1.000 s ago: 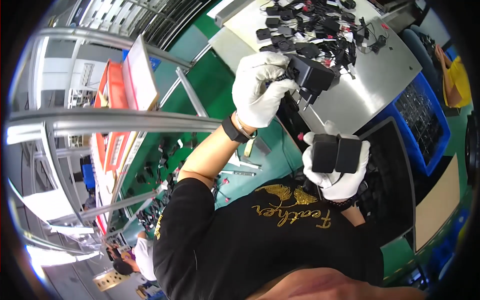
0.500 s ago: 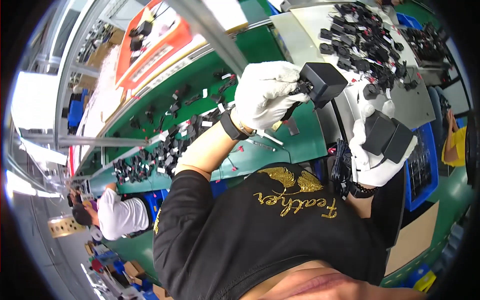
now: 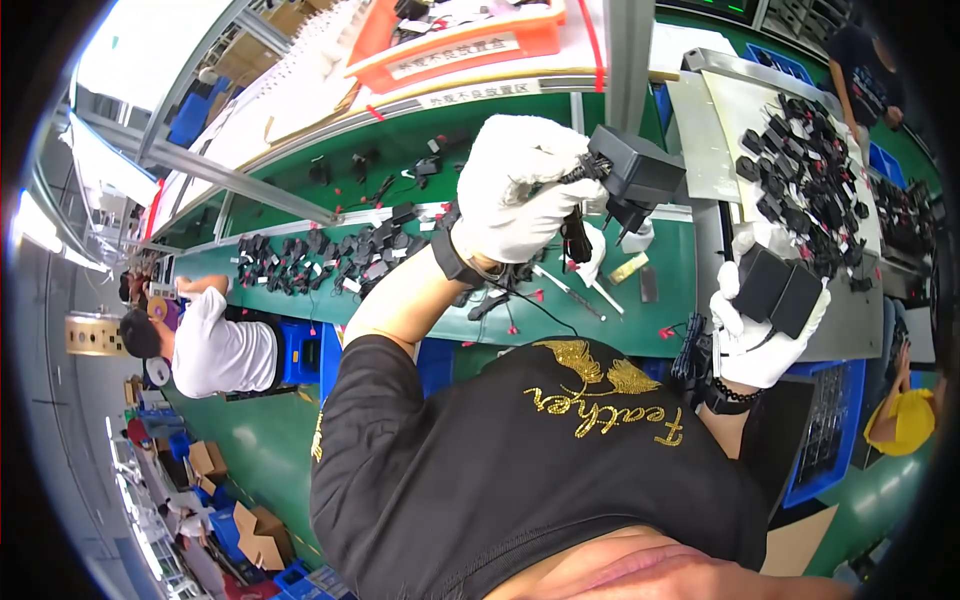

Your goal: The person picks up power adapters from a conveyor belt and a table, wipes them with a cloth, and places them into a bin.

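Observation:
In my white-gloved left hand [image 3: 520, 190], closed fingers pinch the bunched cord beside a black plug-in power adapter [image 3: 643, 168]. The adapter is held up over the green bench, with its prongs pointing down and a loop of cable [image 3: 577, 238] hanging below. My right hand [image 3: 760, 345], also gloved, is wrapped round two black power adapters [image 3: 778, 288] lying side by side in the palm. Beneath the left hand, a white pen-like tool [image 3: 570, 292] and a small yellowish block [image 3: 629, 267] lie on the green bench [image 3: 630, 325].
Many black adapters [image 3: 370, 255] are spread along the bench on the left. Another heap [image 3: 800, 180] covers the table at the right. An orange bin [image 3: 470, 55] sits on the shelf behind a metal post [image 3: 627, 70]. A person in white [image 3: 220, 345] sits at the left.
My view has swung, so the bench and shelf show more squarely. The adapter in my left hand has turned, bringing its prongs into sight. My right hand keeps its two adapters.

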`<state>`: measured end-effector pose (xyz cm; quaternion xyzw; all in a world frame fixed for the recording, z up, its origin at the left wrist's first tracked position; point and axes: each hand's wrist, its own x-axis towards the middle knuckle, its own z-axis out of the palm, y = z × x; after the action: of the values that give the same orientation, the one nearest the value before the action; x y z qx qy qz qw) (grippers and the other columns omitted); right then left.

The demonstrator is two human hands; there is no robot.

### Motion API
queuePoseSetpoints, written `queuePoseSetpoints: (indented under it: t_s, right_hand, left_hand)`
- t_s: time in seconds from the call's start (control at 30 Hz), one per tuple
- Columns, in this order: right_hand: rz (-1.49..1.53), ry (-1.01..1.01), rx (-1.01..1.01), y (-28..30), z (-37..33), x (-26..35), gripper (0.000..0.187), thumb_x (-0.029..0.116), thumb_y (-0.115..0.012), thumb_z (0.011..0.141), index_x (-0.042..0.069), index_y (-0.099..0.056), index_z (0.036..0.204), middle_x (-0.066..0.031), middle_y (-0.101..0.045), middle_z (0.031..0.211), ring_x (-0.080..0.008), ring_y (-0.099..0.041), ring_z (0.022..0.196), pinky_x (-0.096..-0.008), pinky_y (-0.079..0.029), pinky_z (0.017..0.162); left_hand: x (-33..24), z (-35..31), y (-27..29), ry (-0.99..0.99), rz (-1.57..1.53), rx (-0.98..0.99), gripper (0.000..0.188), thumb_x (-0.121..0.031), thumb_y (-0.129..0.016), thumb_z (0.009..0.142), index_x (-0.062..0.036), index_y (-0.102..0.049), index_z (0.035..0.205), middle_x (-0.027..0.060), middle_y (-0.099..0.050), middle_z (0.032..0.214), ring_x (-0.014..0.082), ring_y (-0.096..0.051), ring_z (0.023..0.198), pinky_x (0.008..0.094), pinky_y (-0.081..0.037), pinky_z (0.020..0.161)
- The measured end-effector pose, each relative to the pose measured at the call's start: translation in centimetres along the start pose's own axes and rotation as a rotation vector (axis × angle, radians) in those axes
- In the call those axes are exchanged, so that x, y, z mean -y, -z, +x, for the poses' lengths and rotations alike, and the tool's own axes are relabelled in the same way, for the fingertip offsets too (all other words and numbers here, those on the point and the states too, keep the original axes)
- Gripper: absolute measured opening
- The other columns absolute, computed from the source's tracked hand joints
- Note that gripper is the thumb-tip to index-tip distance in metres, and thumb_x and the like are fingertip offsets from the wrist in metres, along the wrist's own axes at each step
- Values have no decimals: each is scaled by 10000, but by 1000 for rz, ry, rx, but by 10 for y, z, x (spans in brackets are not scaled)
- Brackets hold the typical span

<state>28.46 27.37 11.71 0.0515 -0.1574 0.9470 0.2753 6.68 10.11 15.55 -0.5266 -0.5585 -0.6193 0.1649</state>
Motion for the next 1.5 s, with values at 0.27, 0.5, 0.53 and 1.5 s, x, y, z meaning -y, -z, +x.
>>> queuePoseSetpoints:
  t_s: [0.27,0.5,0.53,1.5]
  right_hand:
    - [-85,4,-78,-2,3,-18,744,590,-529,876,77,-423,1405,-264,-481,1277,-327,-540,823,-297,-435,461]
    - [-101,38,-143,2,-2,-28,745,622,-488,883,102,-404,1411,-268,-487,1280,-328,-547,808,-292,-431,448]
    - [-102,29,-178,5,-3,-26,741,626,-486,882,103,-415,1401,-267,-486,1281,-327,-548,808,-294,-431,449]
    - [-122,464,-484,9,-81,12,469,523,-373,974,94,-552,1030,-210,-553,1163,-332,-507,877,-332,-447,568]
  left_hand:
    - [0,23,47,-27,-55,97,304,64,-785,697,-36,-614,927,82,-593,979,165,-604,887,289,-509,756]
    - [-17,48,78,484,-337,147,270,105,-670,797,9,-536,1012,102,-580,983,179,-661,846,289,-569,746]
    - [-21,55,80,506,-294,156,226,86,-641,826,20,-528,1009,108,-613,957,182,-682,775,299,-589,705]
    - [53,170,114,298,525,503,404,-236,-407,1012,24,-547,1287,150,-573,1295,221,-566,1157,342,-440,1002]
